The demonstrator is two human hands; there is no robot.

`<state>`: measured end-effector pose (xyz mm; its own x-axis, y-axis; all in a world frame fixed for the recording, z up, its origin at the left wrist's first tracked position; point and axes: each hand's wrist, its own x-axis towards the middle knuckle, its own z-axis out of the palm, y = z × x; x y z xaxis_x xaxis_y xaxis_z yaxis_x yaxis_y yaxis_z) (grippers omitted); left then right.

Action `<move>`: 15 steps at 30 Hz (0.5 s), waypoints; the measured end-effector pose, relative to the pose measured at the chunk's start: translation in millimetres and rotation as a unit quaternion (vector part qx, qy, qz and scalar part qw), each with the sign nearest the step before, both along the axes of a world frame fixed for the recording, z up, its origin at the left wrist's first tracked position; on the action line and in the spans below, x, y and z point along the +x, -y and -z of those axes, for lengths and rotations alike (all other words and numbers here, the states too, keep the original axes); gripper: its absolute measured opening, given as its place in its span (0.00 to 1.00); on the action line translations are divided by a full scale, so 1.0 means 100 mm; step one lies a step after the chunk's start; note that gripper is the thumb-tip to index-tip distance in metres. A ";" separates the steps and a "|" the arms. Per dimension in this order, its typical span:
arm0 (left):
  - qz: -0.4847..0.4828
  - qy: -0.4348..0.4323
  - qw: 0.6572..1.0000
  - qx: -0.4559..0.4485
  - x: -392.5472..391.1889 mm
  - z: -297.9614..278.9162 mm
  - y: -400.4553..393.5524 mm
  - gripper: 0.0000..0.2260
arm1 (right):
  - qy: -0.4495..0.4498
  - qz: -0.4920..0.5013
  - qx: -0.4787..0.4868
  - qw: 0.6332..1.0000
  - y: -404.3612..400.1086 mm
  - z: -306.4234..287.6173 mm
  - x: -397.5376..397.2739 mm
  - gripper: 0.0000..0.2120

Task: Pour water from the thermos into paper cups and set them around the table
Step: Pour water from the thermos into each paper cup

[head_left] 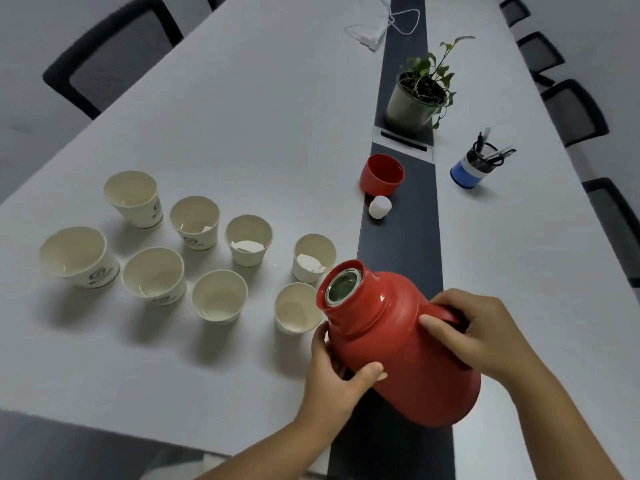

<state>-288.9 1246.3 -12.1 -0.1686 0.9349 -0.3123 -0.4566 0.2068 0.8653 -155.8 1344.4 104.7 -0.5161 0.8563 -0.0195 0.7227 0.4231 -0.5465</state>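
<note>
Head view: I hold the red thermos [401, 344] tilted over the table [242, 109], my right hand [474, 336] curled round its handle, my left hand [337, 370] cupping its body. Its open mouth hangs just beside the nearest of eight paper cups [298, 308]. Beyond, on the dark centre strip [398, 244], sit the red lid [382, 174], white stopper [380, 206] and potted plant [417, 95]; a pen holder [472, 168] stands right.

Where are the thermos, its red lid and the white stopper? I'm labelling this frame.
thermos [408, 355]: head view, on its red body.
red lid [381, 174]: head view, on its outer wall.
white stopper [379, 206]: head view, on its top.
</note>
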 end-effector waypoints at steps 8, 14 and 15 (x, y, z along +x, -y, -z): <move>-0.019 0.056 0.998 -0.021 0.08 0.13 0.09 0.30 | 0.114 -0.034 -0.004 0.993 -0.05 -0.06 -0.24 0.06; -0.016 0.093 0.995 -0.032 0.12 0.18 0.12 0.31 | 0.175 -0.046 -0.005 0.984 -0.08 -0.09 -0.38 0.09; -0.016 0.096 0.995 -0.033 0.12 0.18 0.12 0.31 | 0.181 -0.044 -0.006 0.983 -0.09 -0.10 -0.40 0.09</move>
